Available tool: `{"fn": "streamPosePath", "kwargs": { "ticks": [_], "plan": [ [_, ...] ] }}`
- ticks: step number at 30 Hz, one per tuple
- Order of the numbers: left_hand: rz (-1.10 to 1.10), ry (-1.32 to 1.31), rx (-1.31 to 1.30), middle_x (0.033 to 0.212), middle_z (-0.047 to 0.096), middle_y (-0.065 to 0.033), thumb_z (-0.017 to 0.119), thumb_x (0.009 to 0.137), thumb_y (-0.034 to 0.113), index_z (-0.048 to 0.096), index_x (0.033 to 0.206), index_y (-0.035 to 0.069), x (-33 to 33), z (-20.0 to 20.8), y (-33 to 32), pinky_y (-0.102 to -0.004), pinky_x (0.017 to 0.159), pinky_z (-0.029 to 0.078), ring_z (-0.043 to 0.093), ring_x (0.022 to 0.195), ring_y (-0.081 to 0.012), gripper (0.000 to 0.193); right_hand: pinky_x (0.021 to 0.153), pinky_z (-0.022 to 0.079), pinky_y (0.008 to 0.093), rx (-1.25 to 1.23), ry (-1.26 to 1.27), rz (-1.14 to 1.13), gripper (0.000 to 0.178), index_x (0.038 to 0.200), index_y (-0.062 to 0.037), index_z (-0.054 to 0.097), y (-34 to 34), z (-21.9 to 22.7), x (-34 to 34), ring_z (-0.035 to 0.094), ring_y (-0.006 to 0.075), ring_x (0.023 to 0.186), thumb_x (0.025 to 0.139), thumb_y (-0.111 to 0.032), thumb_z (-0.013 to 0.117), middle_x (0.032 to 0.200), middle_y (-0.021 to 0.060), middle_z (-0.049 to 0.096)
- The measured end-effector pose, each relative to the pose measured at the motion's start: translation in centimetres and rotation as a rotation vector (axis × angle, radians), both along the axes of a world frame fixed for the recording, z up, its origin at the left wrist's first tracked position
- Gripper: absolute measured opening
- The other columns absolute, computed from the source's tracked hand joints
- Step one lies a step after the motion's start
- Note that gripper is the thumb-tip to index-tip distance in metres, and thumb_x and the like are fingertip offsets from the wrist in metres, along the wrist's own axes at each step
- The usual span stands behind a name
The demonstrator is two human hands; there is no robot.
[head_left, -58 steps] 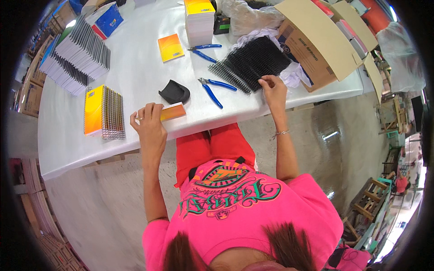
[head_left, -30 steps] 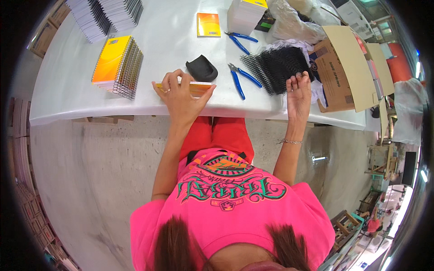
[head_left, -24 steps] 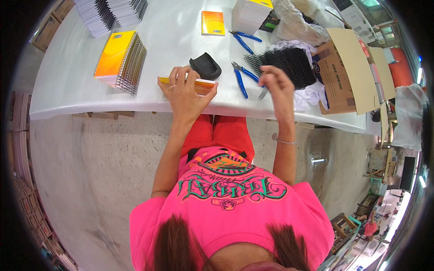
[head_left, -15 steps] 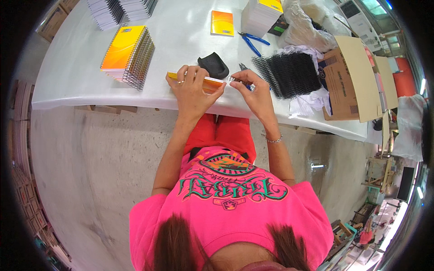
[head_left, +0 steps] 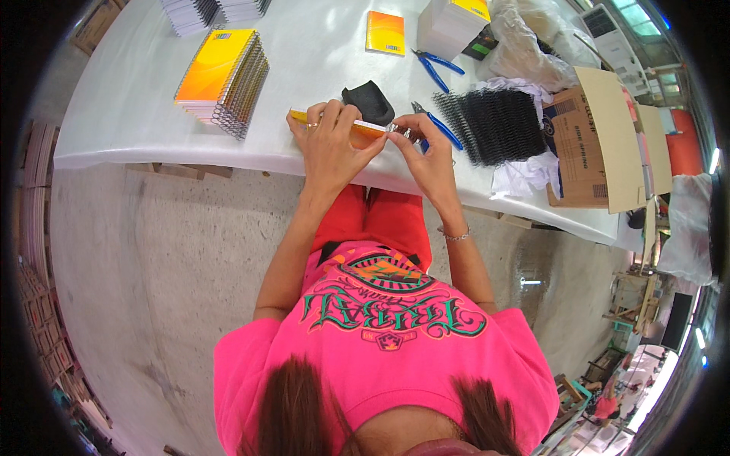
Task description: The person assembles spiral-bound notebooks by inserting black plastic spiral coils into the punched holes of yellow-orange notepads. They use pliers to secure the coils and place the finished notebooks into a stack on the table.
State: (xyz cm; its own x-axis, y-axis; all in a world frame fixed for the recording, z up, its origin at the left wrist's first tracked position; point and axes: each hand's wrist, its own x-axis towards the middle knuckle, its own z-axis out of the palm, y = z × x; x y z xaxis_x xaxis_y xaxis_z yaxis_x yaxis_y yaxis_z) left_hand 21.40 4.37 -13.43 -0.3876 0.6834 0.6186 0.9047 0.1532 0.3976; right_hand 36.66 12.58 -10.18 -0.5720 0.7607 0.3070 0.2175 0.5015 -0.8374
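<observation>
My left hand (head_left: 332, 148) grips a small notebook (head_left: 369, 128) with a yellow-orange cover, held on edge near the table's front. Pinched in the fingers of my right hand (head_left: 432, 161) is a dark spiral binding coil (head_left: 405, 132), its end against the notebook's right edge. How far the coil is threaded through the holes cannot be made out. Just beyond my right fingers lie blue-handled pliers (head_left: 447, 132). A black curved piece (head_left: 368, 103) rests behind the notebook.
At left stands a stack of coil-bound notebooks (head_left: 220, 76). A single notebook (head_left: 385, 33), more blue-handled pliers (head_left: 435, 70) and a tall notebook stack (head_left: 449, 30) lie farther back. Many black coils (head_left: 498, 125) sit beside an open cardboard box (head_left: 582, 144) at right.
The coil in my right hand has come up against the notebook's edge, and both hands are closer together. The whole view has shifted slightly.
</observation>
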Motion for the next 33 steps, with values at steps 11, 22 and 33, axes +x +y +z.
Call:
{"fn": "streamPosePath", "kwargs": {
  "ticks": [11,22,33],
  "plan": [
    [-0.011,0.022,0.02,0.096,0.054,-0.0015,0.082,0.067,0.05,0.062,0.094,0.014,-0.18,-0.34,-0.04,-0.0568,0.092,0.032,0.051,0.105,-0.0263,0.049,0.077,0.046,0.0269,0.008,0.028,0.011,0.02,0.105,-0.001,0.067,0.09,-0.75,-0.22,0.057,0.0128,0.08,0.087,-0.008,0.072,0.091,0.0051,0.066],
    [-0.033,-0.026,-0.052,0.098,0.054,0.0003,0.081,0.069,0.049,0.062,0.096,0.016,-0.39,0.15,-0.08,-0.0603,0.095,0.031,0.05,0.106,-0.0255,0.047,0.083,0.046,0.0283,0.083,0.006,0.064,0.02,0.104,0.0004,0.066,0.24,-0.41,-0.08,0.056,0.0147,0.086,0.085,-0.003,0.071,0.096,0.0054,0.066],
    [-0.042,-0.014,-0.079,0.101,0.054,-0.0005,0.074,0.075,0.053,0.061,0.1,0.015,-0.64,-0.02,0.09,-0.0621,0.095,0.032,0.05,0.107,-0.0263,0.048,0.079,0.046,0.0292,-0.031,-0.024,0.068,0.018,0.108,0.0,0.065,0.05,-0.63,-0.28,0.06,0.0148,0.089,0.092,-0.009,0.066,0.095,0.0083,0.066]
  ]
}}
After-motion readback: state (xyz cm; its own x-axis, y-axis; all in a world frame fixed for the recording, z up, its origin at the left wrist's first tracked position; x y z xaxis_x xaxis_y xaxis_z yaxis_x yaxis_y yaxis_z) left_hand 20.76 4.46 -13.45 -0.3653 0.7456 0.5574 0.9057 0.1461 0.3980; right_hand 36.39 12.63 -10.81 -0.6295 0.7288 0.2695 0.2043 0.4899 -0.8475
